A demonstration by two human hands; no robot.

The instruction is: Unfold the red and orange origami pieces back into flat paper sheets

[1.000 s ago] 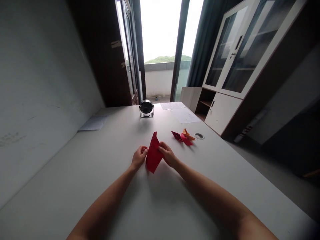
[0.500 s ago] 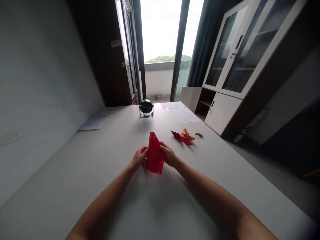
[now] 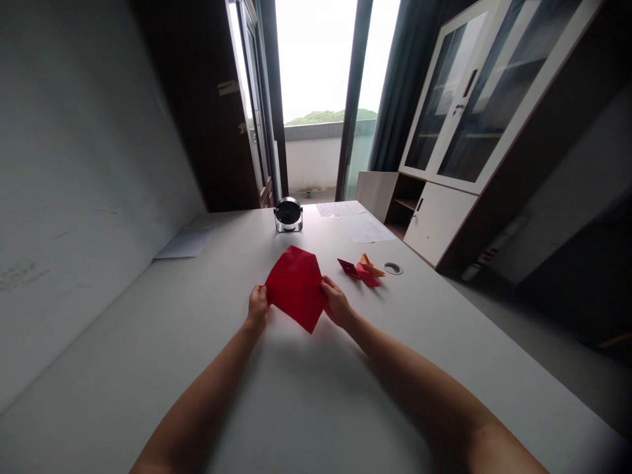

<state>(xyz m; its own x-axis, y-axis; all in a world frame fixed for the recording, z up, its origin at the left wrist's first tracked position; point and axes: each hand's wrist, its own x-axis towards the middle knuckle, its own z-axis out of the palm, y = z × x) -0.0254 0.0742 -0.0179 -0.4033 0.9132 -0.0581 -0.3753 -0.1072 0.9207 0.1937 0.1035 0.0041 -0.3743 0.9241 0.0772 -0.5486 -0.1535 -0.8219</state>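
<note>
A red sheet of paper [image 3: 295, 284] is spread between my two hands, just above the white table [image 3: 296, 401]. My left hand [image 3: 257, 305] pinches its left edge. On the opposite side my right hand [image 3: 336, 303] grips the right edge, thumb on top. One corner of the sheet points down toward me, and its top edge looks angled or folded. To the right of my right hand lie several folded paper pieces [image 3: 364, 270] in red, dark red and orange, close together.
Near the far edge stands a round black device on a metal stand [image 3: 289, 214]. Papers [image 3: 366, 228] lie at the back right, and another sheet [image 3: 184, 243] lies by the left wall. A round cable hole [image 3: 393, 268] sits near the right edge. A white cabinet [image 3: 442, 214] stands beyond.
The red paper has gone from a narrow folded shape to a wide, opened one. My left hand has moved left with its edge; my right hand has stayed nearly in place.
</note>
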